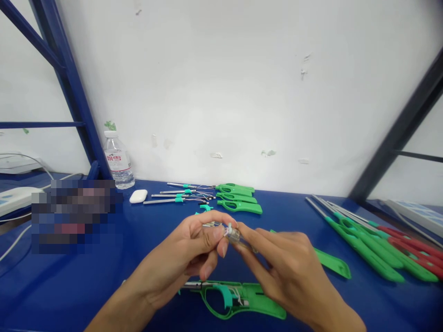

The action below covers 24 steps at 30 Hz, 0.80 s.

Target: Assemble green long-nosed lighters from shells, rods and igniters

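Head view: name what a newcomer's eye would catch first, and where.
First, the small clear plastic piece held between the left-hand grip and right-hand grip, at centre. Next, the open green plastic handle shell on the blue tabletop below them. Then the red plastic handles near the right edge.

Bare, slim-fingered left hand point(195, 244) and equally bare right hand point(287, 258), with visible fingernails point(208, 271) and uncovered, smooth forearms point(128, 299).

Small clear part point(236, 236) in left grip point(192, 249) and right grip point(290, 258)
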Motion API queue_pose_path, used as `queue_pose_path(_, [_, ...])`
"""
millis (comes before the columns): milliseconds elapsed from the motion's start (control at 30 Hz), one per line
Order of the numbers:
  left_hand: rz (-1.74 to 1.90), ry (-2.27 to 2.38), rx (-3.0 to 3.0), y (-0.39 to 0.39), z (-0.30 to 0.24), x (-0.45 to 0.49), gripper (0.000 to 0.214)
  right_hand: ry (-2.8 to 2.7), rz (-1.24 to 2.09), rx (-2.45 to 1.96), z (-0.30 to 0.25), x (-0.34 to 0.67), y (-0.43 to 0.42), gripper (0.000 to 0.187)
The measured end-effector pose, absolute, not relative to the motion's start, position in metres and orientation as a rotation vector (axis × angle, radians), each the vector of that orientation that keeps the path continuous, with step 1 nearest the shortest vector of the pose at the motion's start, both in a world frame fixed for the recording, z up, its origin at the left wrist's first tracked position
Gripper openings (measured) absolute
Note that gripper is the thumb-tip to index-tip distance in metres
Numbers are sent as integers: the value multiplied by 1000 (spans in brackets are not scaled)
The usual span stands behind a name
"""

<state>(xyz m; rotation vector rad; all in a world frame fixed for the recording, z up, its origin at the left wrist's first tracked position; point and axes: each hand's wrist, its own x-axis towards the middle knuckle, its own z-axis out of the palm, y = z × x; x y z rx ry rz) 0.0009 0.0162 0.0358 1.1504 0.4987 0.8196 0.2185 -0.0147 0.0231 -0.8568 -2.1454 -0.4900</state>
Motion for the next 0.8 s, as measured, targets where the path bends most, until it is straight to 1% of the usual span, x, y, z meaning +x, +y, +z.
queue_pose_path(200, [851,503,1200,14,38,3,19,-2147,-491,-858,23,219,-15,23])
queue_pose_path(500, [881,513,1225,13,39,6,33,-2135,-491,-865,22,218,-13,24])
queue_pose_path(800, [857,478,1205,14,37,5,27,-2136,-490,-872,19,220,-14,24])
